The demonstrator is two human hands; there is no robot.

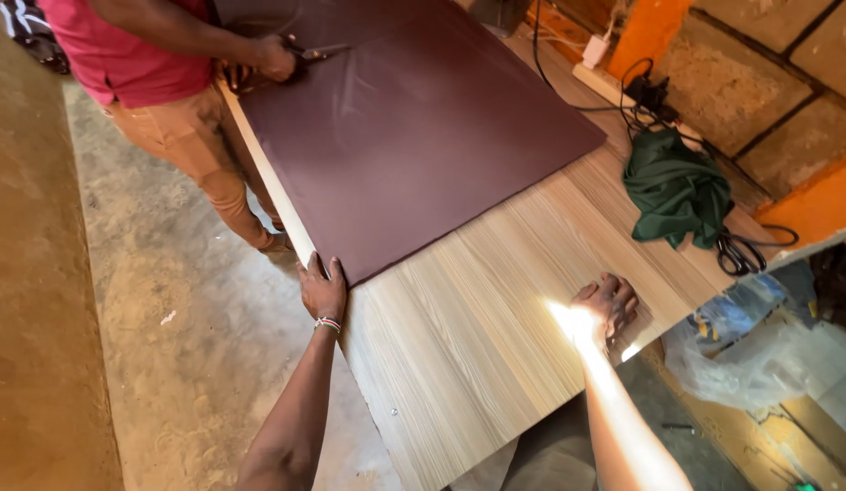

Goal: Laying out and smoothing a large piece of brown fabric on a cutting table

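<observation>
One wooden table top (496, 300) with a pale grain is carrying everything here, and its near half is lying bare between the two arms. Along its left edge an open concrete floor (168, 336) is running past; along its right edge a block wall is standing close.

One maroon sheet (414, 127) is covering the far half of the table, its near corner sitting at the left edge. The left hand (322, 289) is resting at that corner, fingers spread narrow and flat, their tips touching the sheet's edge while the palm is gripping over the table's left edge. It is holding nothing. The right hand (609, 305) is pressing flat on bare wood near the near right edge, fingers loosely open, well apart from the sheet; bright sunlight is washing over its wrist.

At the far left corner, another person in a red shirt (123, 45) is working one pair of scissors (318, 52) at the sheet's far edge.

By the right edge, one bundled green cloth (675, 189) is lying, with a second pair of scissors (737, 250) touching it, black handled.
</observation>
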